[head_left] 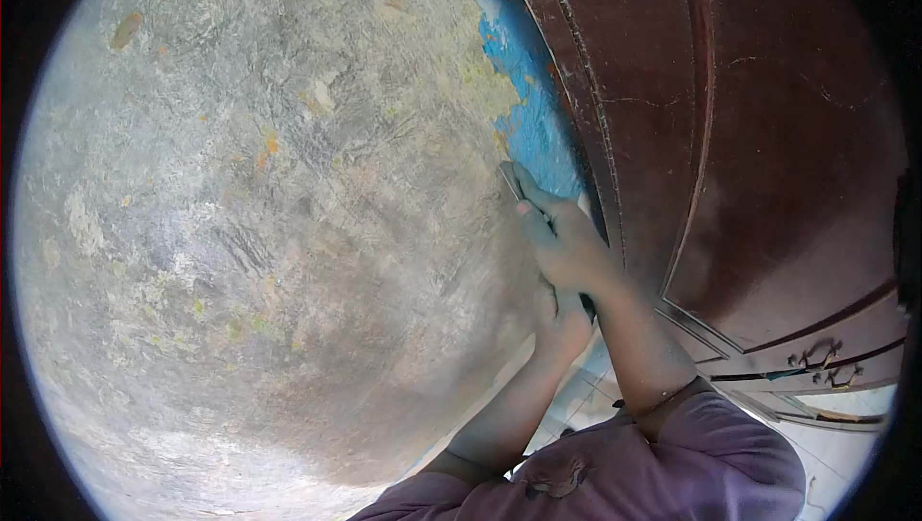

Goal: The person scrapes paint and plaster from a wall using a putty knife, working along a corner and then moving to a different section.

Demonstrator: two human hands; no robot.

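My right hand (569, 244) is closed around a scraper (510, 179), whose thin metal edge shows past the fingers. The scraper meets the wall (288, 262) where bare, patchy plaster borders a strip of blue paint (543, 142). Just below, my left hand (565, 317) is closed at the lower end of the same tool, and a dark bit of the handle shows beside it. Most of the handle is hidden by my fingers and palms.
A dark brown wooden cabinet (768, 175) stands close on the right, with metal drawer handles (816, 356) low down. Light floor tiles (581, 396) show below my arms. Orange and yellow specks (271, 143) dot the plaster.
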